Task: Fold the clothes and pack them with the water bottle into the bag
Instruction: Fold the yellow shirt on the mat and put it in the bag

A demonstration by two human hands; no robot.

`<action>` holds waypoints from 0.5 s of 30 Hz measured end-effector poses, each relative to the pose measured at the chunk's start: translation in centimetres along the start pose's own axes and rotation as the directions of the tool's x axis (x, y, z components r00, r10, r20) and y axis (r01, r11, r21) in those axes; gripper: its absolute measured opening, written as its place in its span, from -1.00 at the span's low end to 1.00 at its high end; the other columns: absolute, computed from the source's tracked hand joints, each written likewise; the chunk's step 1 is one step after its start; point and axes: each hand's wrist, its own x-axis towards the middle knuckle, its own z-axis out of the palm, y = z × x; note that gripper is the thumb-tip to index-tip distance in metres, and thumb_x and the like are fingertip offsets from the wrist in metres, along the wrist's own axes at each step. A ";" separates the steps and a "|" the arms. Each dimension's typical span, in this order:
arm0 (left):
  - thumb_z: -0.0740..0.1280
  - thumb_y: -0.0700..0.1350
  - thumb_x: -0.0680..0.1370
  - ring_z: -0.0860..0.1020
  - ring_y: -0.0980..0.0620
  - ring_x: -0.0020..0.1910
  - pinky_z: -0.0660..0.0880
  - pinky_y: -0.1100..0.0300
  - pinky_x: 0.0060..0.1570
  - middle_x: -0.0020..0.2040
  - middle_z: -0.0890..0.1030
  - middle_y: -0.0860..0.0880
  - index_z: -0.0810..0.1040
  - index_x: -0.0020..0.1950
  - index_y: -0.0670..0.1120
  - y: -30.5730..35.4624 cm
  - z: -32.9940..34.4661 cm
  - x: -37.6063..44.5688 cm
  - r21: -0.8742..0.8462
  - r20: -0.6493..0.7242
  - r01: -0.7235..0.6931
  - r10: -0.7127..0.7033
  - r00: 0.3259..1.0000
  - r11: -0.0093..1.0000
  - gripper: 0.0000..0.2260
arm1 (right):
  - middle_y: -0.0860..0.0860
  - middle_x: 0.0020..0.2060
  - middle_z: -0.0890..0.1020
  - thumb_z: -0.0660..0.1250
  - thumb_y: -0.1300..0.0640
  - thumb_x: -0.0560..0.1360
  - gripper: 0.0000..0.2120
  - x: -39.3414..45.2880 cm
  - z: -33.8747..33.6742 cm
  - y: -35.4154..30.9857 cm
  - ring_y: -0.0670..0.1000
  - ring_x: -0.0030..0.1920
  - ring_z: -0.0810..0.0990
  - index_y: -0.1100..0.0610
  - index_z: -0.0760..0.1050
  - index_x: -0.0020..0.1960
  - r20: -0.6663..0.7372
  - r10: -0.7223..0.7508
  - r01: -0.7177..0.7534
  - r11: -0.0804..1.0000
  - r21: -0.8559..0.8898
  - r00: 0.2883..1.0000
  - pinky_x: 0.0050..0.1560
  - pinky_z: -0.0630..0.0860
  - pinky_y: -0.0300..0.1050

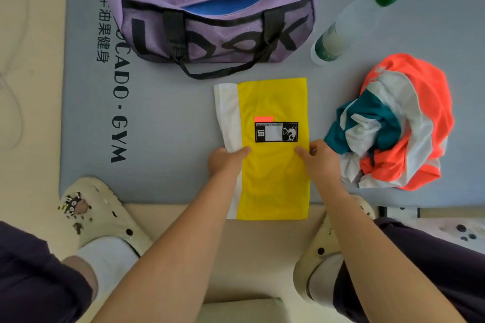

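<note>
Two hands are on the yellow garment (273, 102): my left hand (225, 162) at its white-trimmed edge and my right hand (320, 157) at the opposite edge, thumbs lying on top of the cloth. The fingers appear to tuck under the edges in a pinch, though they are hidden, so I cannot fully confirm the grip on either side.

Finding 1: the garment lies as a long narrow strip on the grey mat (162, 118), its near end overhanging the mat edge toward me, behind my grip. If I lift for the next fold, that loose tail may drag or slump and undo the alignment.

Finding 2: the fabric looks thin and slippery. An uneven lift by either hand would skew the white band and leave a crooked packet.

Finding 3: just beside my right hand sits the crumpled orange, white and teal garment (393, 123), not yet folded. It touches or nearly touches my knuckles; a sweep outward could snag it.

Finding 4: beyond my grip, the purple bag (215, 21) stands open with something blue already inside. The water bottle (351, 21) lies on its side further beyond my right hand, near the bag, and could roll if nudged while loading.
</note>
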 end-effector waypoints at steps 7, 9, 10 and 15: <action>0.50 0.04 0.46 0.58 0.03 -0.17 0.45 0.20 -0.25 -0.19 0.61 0.07 0.56 -0.14 0.02 -0.2 -0.7 0.3 -0.098 0.045 -0.141 0.146 0.988 0.985 -0.84 | -0.06 -0.35 0.43 0.43 -0.01 0.50 -0.75 0.4 0.3 -0.4 -0.11 -0.36 0.37 0.12 0.42 -0.12 0.043 -0.019 0.017 0.999 0.049 0.999 -0.40 0.26 -0.19; 0.45 0.05 0.50 0.61 -0.02 -0.05 0.53 0.13 -0.12 -0.08 0.64 0.03 0.57 -0.01 0.02 -0.5 -2.0 0.8 -0.117 0.113 -0.142 0.155 0.981 0.983 -0.84 | -0.07 -0.35 0.43 0.43 0.01 0.50 -0.76 0.4 0.8 -1.0 -0.13 -0.36 0.36 0.11 0.41 -0.15 0.079 -0.045 0.039 0.997 0.067 0.996 -0.41 0.25 -0.22; 0.44 0.04 0.51 0.61 -0.05 0.01 0.56 0.06 0.00 -0.04 0.65 0.00 0.57 0.03 0.02 -0.6 -2.8 1.1 -0.127 0.135 -0.137 0.154 0.979 0.982 -0.83 | -0.07 -0.34 0.43 0.43 0.02 0.50 -0.76 0.4 1.1 -1.4 -0.13 -0.35 0.37 0.10 0.41 -0.16 0.098 -0.057 0.049 0.995 0.082 0.994 -0.41 0.25 -0.23; 0.46 -0.14 0.49 0.62 -0.14 0.14 0.56 -0.10 0.14 0.15 0.66 -0.10 0.54 0.29 -0.05 0.0 -6.3 2.4 -0.346 0.327 -0.003 0.124 0.937 0.938 -0.63 | 0.01 -0.09 0.63 0.42 0.05 0.51 -0.87 -0.1 2.1 -3.8 0.01 -0.08 0.61 0.02 0.47 -0.10 0.293 0.001 -0.125 0.906 0.404 0.956 -0.07 0.59 -0.07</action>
